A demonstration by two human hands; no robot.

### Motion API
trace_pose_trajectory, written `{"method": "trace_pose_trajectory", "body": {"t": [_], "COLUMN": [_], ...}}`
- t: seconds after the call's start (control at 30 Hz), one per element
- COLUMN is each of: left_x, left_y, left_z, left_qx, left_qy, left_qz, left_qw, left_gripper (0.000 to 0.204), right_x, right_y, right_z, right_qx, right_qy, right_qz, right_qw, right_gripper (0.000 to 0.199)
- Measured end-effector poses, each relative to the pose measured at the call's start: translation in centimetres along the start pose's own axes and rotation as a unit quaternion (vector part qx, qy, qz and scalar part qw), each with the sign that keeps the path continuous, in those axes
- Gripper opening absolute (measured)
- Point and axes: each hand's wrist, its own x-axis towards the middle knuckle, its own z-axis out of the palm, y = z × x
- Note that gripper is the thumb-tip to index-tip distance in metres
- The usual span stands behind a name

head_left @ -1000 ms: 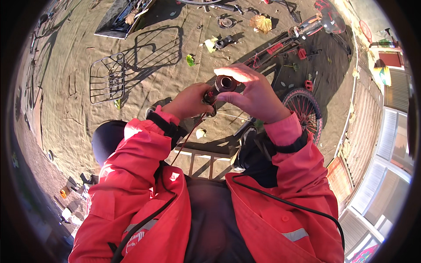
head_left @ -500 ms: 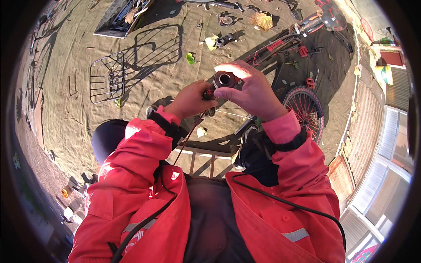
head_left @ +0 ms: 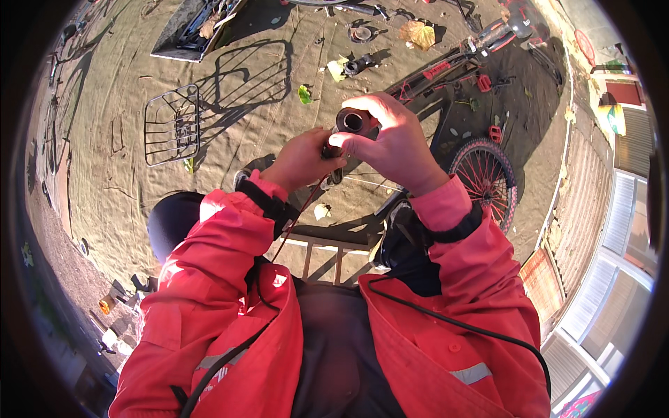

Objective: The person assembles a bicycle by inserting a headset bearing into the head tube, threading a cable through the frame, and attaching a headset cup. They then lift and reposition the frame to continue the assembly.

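Between my hands is a dark tube-shaped part (head_left: 346, 122) with a round hollow end turned up toward me; its exact kind I cannot make out. My left hand (head_left: 303, 159) is closed around its lower portion. From the other side my right hand (head_left: 396, 143) curves over the end, thumb on the near edge and fingers on the far edge. A thin reddish cable (head_left: 298, 217) runs from beneath my left hand toward my lap. My palms hide much of the part.
On the brown ground cloth lie a black wire rack (head_left: 172, 125), a tool box (head_left: 188, 35) and a small black part (head_left: 359, 64). To the right are a bicycle frame with red pedals and a spoked wheel (head_left: 482, 174). A slatted wooden piece (head_left: 323, 261) sits below my hands.
My right hand has shifted slightly left, and the tube's hollow end has moved a little left and up with it. My left hand stays nearly in place.
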Motion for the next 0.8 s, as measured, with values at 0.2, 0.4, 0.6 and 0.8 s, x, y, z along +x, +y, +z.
{"method": "trace_pose_trajectory", "body": {"t": [0.2, 0.4, 0.6, 0.8], "left_x": [0.1, 0.5, 0.3, -0.3], "left_y": [-0.3, -0.2, 0.3, 4.4], "left_z": [-0.5, -0.7, -1.1, -2.2], "left_qx": [-0.026, 0.013, 0.004, 0.01], "left_qy": [-0.014, -0.019, -0.03, 0.067], "left_qz": [-0.08, -0.081, -0.104, -0.028], "left_qw": [0.996, 0.996, 0.994, 0.997], "left_gripper": [0.045, 0.042, 0.054, 0.08], "right_x": [-3.2, -8.7, -8.4, -8.9], "right_y": [1.2, 6.5, 10.9, 11.6], "right_z": [0.0, 4.9, 13.4, 14.2], "right_qx": [0.033, -0.059, 0.117, 0.04], "right_qy": [0.138, -0.11, -0.049, -0.016], "right_qz": [0.028, 0.255, 0.228, 0.213], "right_qw": [0.989, 0.959, 0.965, 0.976], "right_gripper": [0.059, 0.061, 0.044, 0.026]}}
